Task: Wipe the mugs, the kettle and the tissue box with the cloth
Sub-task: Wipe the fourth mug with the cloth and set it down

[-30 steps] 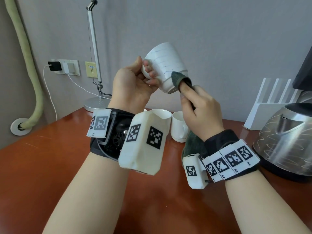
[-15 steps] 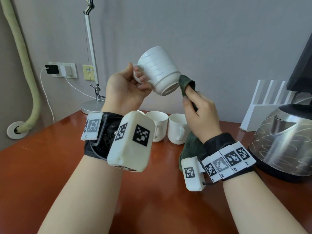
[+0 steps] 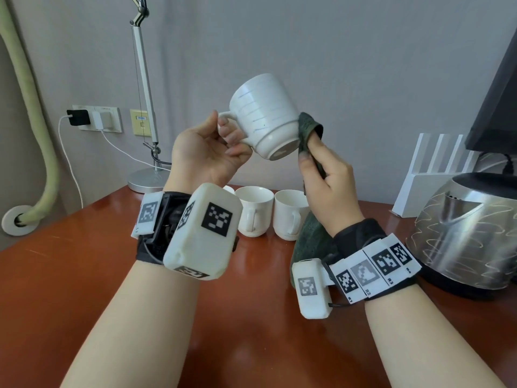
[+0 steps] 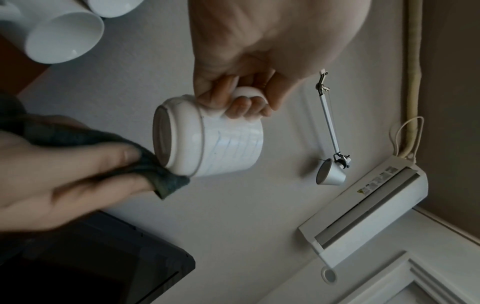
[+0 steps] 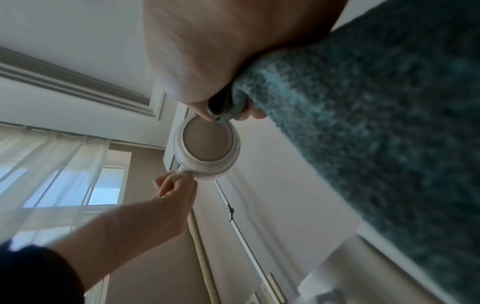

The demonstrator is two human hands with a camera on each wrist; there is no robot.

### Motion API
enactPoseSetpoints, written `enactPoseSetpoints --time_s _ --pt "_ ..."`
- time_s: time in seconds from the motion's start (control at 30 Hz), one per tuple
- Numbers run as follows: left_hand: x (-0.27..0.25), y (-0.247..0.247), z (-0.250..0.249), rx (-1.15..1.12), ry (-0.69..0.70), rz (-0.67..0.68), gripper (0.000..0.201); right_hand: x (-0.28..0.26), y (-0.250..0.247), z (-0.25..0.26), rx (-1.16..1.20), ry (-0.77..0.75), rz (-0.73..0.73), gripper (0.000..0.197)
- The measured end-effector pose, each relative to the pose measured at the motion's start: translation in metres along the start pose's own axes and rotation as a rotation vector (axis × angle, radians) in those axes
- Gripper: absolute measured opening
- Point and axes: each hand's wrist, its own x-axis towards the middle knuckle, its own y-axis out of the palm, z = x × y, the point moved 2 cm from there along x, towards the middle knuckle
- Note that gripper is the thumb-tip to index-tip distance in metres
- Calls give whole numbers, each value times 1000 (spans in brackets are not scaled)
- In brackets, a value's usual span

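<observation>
My left hand [image 3: 223, 141] holds a white mug [image 3: 265, 113] by its handle, raised above the table and tipped so its base faces me. In the left wrist view the fingers curl through the handle of this mug [image 4: 215, 142]. My right hand [image 3: 321, 169] grips a dark green cloth [image 3: 309, 130] and presses its folded tip against the mug's lower edge; the rest of the cloth hangs below my wrist. The right wrist view shows the mug's base [image 5: 207, 144] with the cloth [image 5: 363, 123] at its rim. A steel kettle [image 3: 461, 233] stands at the right. No tissue box shows.
Two white mugs [image 3: 253, 211] [image 3: 291, 214] stand on the red-brown table [image 3: 70, 275] behind my wrists, with a third partly hidden. A desk lamp base [image 3: 145, 180] sits at the back left, a white rack [image 3: 436, 175] at the back right, a dark monitor [image 3: 500, 93] above the kettle.
The left hand has turned the mug so its handle points left and its base faces me more. The cloth tip has shifted from the base's front to its right lower edge.
</observation>
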Motion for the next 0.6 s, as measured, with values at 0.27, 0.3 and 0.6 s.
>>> enactPoseSetpoints --time_s 0.27,0.3,0.6 --pt "4 -20 -10 -111 -15 -18 28 -6 -5 7 -140 -207 34 35" --pt "4 -23 -11 -121 -13 -28 27 -5 -9 5 -108 -185 -21 35" --pt "8 -33 -5 -190 -54 -88 49 -9 1 18 33 -206 -36 39"
